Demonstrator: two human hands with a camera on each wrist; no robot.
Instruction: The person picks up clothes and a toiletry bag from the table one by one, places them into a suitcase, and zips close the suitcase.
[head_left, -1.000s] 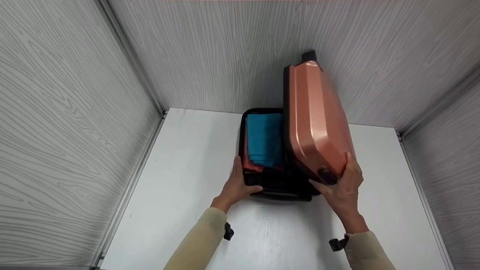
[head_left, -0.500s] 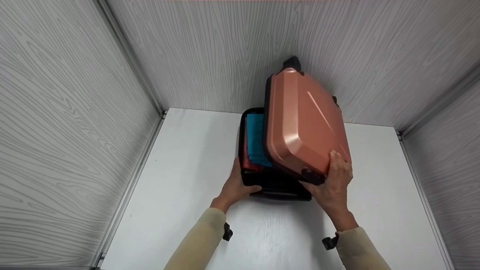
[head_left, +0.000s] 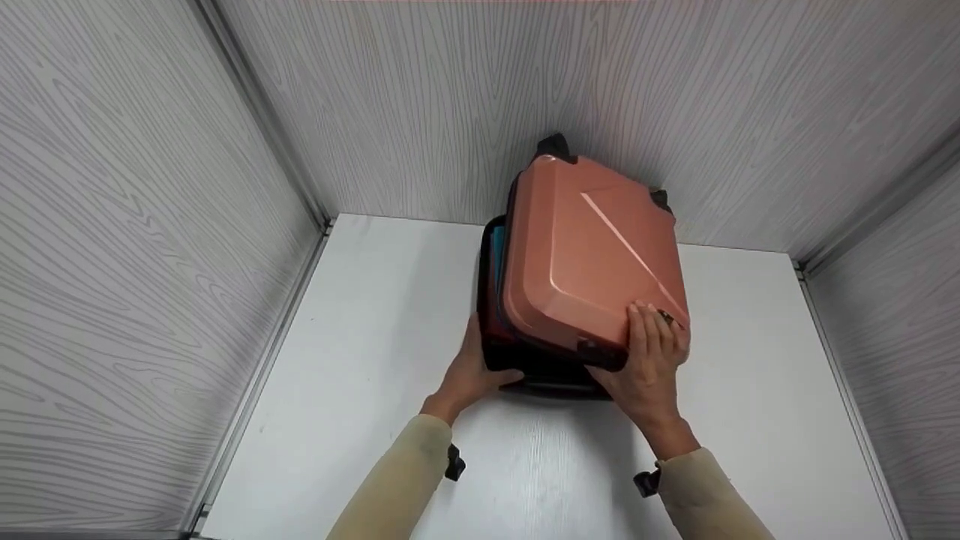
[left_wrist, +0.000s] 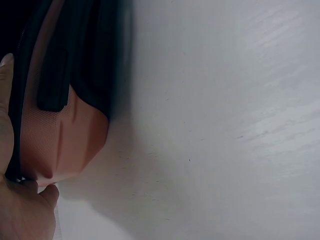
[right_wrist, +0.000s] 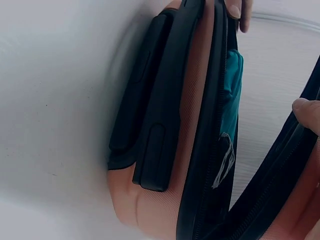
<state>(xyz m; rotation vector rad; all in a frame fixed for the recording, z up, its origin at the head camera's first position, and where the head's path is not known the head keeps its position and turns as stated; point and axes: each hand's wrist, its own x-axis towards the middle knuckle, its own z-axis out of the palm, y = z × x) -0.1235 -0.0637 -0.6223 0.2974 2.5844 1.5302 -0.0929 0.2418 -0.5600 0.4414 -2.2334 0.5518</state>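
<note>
A rose-gold hard-shell suitcase lies on the white surface, its lid (head_left: 592, 262) tilted over the lower shell (right_wrist: 145, 210). My left hand (head_left: 466, 379) holds the near left corner of that shell, thumb across the black rim. My right hand (head_left: 646, 375) grips the lid's near edge, fingers spread on top and thumb at the underside; the right wrist view shows the thumb (right_wrist: 307, 112) on the zip edge. A folded teal cloth (right_wrist: 232, 85) with white loose threads shows through the gap. Red fabric beneath it is mostly hidden by the lid.
Grey wood-grain panels (head_left: 420, 112) enclose the white surface (head_left: 360, 337) at the back and both sides. The lid's far end stands close to the back panel. A black carry handle (right_wrist: 155, 150) lies along the suitcase's near side.
My right hand has swung the lid left and downward over the lower shell, covering most of the teal cloth. My left hand has stayed at the corner.
</note>
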